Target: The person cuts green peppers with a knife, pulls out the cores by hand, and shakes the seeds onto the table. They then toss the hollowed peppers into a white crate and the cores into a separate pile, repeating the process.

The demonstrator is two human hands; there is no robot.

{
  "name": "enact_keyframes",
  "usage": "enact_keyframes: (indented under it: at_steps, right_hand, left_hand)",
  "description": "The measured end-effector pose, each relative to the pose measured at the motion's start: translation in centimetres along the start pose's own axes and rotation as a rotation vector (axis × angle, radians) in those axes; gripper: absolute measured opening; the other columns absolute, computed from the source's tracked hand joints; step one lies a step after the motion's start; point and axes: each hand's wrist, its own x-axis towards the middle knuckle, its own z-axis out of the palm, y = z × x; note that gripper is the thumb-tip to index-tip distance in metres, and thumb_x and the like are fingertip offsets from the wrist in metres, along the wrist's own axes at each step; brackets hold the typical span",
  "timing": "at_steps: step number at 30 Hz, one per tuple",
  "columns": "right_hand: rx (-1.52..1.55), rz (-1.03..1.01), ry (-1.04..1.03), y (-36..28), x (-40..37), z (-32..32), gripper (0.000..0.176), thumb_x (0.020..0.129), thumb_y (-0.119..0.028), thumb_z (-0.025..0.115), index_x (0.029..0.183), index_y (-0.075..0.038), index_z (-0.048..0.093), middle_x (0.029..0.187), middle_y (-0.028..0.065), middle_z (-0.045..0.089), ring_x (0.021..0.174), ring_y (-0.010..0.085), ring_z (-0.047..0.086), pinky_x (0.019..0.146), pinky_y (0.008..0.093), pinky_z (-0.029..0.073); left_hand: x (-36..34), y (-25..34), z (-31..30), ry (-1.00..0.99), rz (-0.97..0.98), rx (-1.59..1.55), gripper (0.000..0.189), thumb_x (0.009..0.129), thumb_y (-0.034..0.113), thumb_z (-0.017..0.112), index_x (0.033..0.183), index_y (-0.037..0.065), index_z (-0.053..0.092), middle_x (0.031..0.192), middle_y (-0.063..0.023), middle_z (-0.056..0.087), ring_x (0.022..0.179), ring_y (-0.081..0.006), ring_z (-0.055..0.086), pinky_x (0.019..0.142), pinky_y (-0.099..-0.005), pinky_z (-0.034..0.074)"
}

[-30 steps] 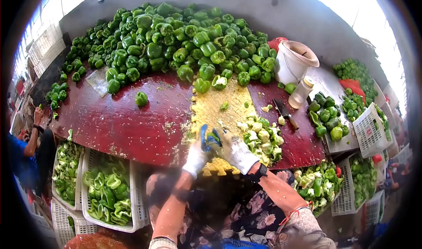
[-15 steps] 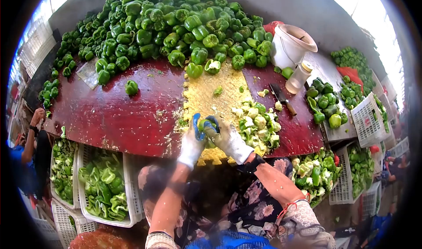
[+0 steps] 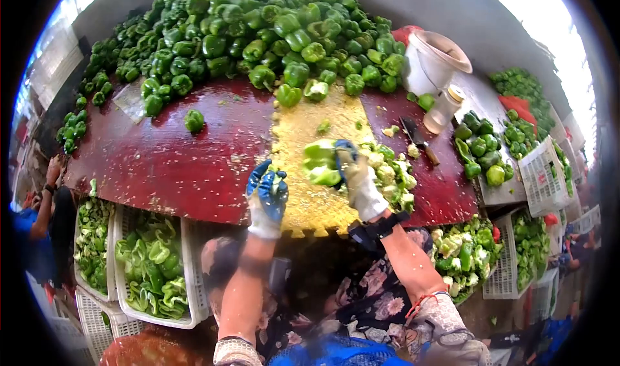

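Over the left edge of the yellow mat (image 3: 307, 204), my left hand (image 3: 267, 195) in a blue and white glove has its fingers curled around a small green pepper piece (image 3: 278, 177). My right hand (image 3: 359, 180), gloved too, grips the side of a pale green opened pepper (image 3: 322, 162) above the mat. Just right of that hand lies a heap of pepper cores and scraps (image 3: 391, 172). A whole green pepper (image 3: 289, 95) and a cut one (image 3: 316, 90) sit at the mat's far end.
A large pile of green peppers (image 3: 219, 43) covers the back. On the right are a knife (image 3: 420, 141), a jar (image 3: 444, 110) and a white bucket (image 3: 434, 59). Crates of cut peppers (image 3: 155, 269) stand below the table's front edge. At the far left is another person's arm (image 3: 44, 204).
My hands have moved apart, the left one leftward and the right one up and rightward. The pepper between them now shows as an opened pepper at my right hand.
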Motion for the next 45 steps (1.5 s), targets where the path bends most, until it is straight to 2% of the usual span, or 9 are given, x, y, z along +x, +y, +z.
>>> enact_keyframes:
  at_steps: [6,10,15,18,20,22,31,40,45]
  right_hand:
    - [-1.173,-0.231,0.049,2.7,6.8,-2.1,0.053,0.1,-0.04,0.048,0.136,0.0,0.047,0.117,0.0238,0.065,0.107,0.0359,0.065,0.093,0.0454,0.051]
    - [-0.229,-0.136,-0.114,0.0,4.3,2.9,0.041,0.1,-0.03,0.053,0.132,-0.003,0.051,0.11,0.0157,0.066,0.091,0.024,0.068,0.073,0.0331,0.059]
    - [0.015,-0.2,-1.035,-1.9,0.4,13.7,0.063,0.097,-0.037,0.058,0.148,-0.006,0.039,0.137,0.0155,0.054,0.121,0.0231,0.055,0.105,0.0364,0.043]
    - [-0.624,-0.456,-0.771,-1.1,5.3,18.9,0.07,0.092,-0.031,0.065,0.149,-0.003,0.036,0.136,0.0186,0.055,0.115,0.0229,0.058,0.098,0.0355,0.048]
    - [-0.841,-0.327,-0.769,-1.5,8.3,21.7,0.086,0.091,-0.044,0.064,0.156,-0.008,0.019,0.155,0.0245,0.031,0.144,0.0374,0.031,0.119,0.0406,0.028]
    - [-0.963,-0.529,-0.652,0.6,11.8,25.0,0.084,0.086,-0.033,0.07,0.153,-0.006,0.028,0.14,0.0283,0.048,0.123,0.0358,0.055,0.103,0.0427,0.045]
    - [-1.297,-0.666,-0.668,7.9,19.1,37.0,0.083,0.077,-0.028,0.075,0.149,-0.016,0.036,0.142,0.0213,0.047,0.127,0.0394,0.051,0.104,0.0455,0.044]
    - [-0.653,-0.368,-0.908,4.1,14.2,22.6,0.073,0.072,-0.016,0.08,0.137,-0.014,0.047,0.122,0.0206,0.058,0.114,0.0338,0.058,0.096,0.0422,0.05]
    - [-0.998,-0.66,-0.848,0.3,6.5,12.3,0.094,0.07,-0.019,0.085,0.149,-0.013,0.034,0.141,0.0257,0.046,0.121,0.0407,0.053,0.103,0.0449,0.046]
  left_hand:
    - [0.2,-3.5,-2.2,0.078,0.34,0.985,0.036,0.089,0.005,0.067,0.123,0.006,0.058,0.113,-0.0081,0.06,0.098,-0.0201,0.061,0.085,-0.0321,0.051]
    - [-0.4,-2.6,-1.7,0.045,0.377,0.914,0.033,0.087,-0.001,0.066,0.12,0.004,0.059,0.114,-0.0081,0.061,0.1,-0.0201,0.061,0.087,-0.0314,0.051]
    - [-1.6,-1.2,-2.5,0.073,0.03,-0.127,0.017,0.096,0.004,0.055,0.112,0.006,0.061,0.093,-0.0021,0.063,0.077,-0.0124,0.061,0.068,-0.0259,0.051]
    - [-2.0,-0.1,-2.7,0.22,0.104,0.118,0.019,0.095,0.01,0.06,0.114,0.007,0.062,0.092,-0.0016,0.065,0.077,-0.0122,0.063,0.07,-0.0261,0.053]
    - [-3.8,2.7,0.1,0.197,0.162,0.159,0.025,0.095,0.008,0.06,0.12,0.004,0.061,0.097,-0.0016,0.065,0.084,-0.0107,0.061,0.077,-0.0245,0.051]
    - [-3.9,4.0,0.3,0.24,0.239,0.198,0.025,0.096,0.007,0.058,0.121,0.003,0.06,0.099,-0.0011,0.064,0.084,-0.01,0.06,0.078,-0.0247,0.05]
    - [-3.5,8.7,0.0,0.345,0.242,0.363,0.027,0.096,0.013,0.056,0.121,0.003,0.059,0.092,-0.0001,0.062,0.077,-0.0058,0.055,0.071,-0.0226,0.046]
    - [-2.5,8.4,-0.9,0.345,0.239,0.209,0.026,0.094,0.007,0.06,0.12,0.005,0.06,0.101,-0.0014,0.062,0.076,-0.0082,0.061,0.065,-0.0222,0.049]
    - [-2.2,7.1,-0.9,0.192,0.181,0.335,0.048,0.093,0.013,0.066,0.137,0.01,0.046,0.119,-0.0051,0.054,0.1,-0.0171,0.06,0.081,-0.0321,0.055]
